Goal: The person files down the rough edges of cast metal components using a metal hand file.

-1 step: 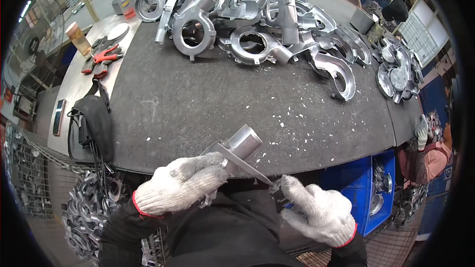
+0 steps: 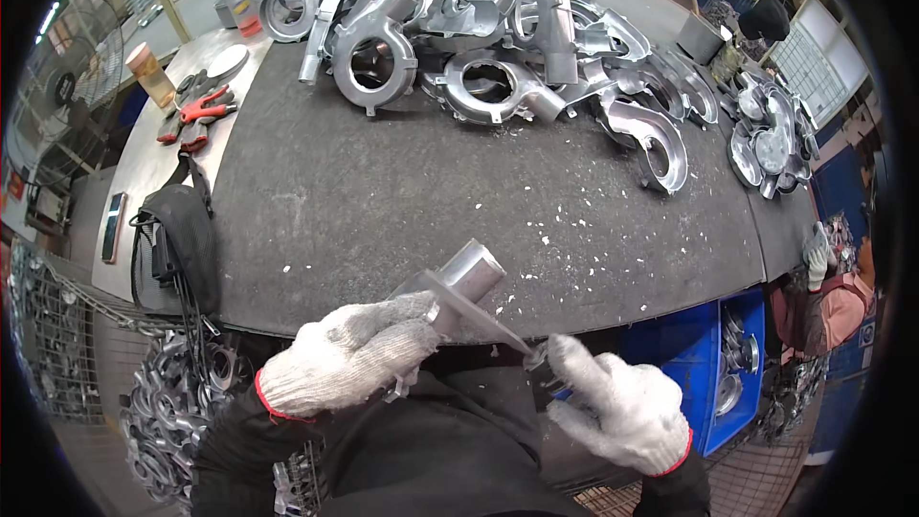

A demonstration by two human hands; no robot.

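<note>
"Status?"

"L hand (image 2: 349, 354) grips metal part (image 2: 471, 273) at counter (image 2: 383, 201) edge; R hand (image 2: 617, 402) holds flat tool (image 2: 479, 314) by one end, across part;"

"Risk?"

"Tool poss. skids into L hand, if part rolls;"

You are in a metal workshop: castings (image 2: 469, 19) lie heaped on your desk (image 2: 412, 182), pale chips (image 2: 546, 240) litter its top, a blue bin (image 2: 710, 402) holds more metal parts (image 2: 729, 394), and a co-worker (image 2: 842, 314) is off to your right.
</note>
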